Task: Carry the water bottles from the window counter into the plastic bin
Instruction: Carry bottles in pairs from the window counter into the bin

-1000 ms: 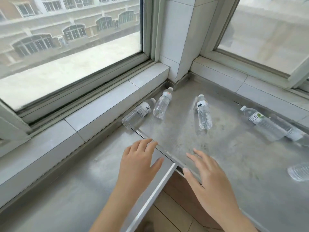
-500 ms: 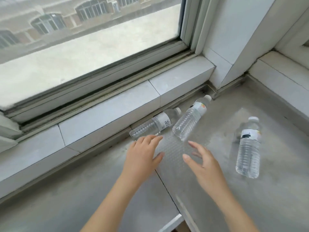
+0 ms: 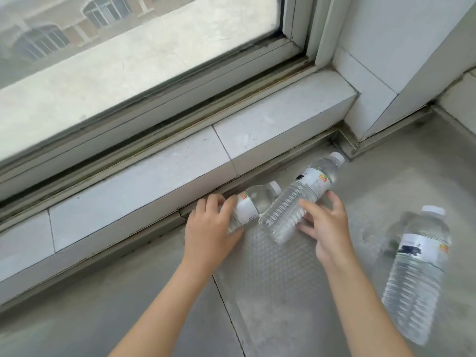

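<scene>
A large window [image 3: 144,47] fills the upper left, and behind its glass a pale building [image 3: 51,29] with arched windows shows. A white tiled sill [image 3: 159,173] runs below. A white pillar [image 3: 401,55] stands at the corner.

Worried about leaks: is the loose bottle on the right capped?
Capped: the bottle on the right lies on the counter with its white cap on.

Clear bottles [image 3: 296,206] have white caps and white labels with black marks, on a grey, dot-embossed counter [image 3: 270,279].
</scene>
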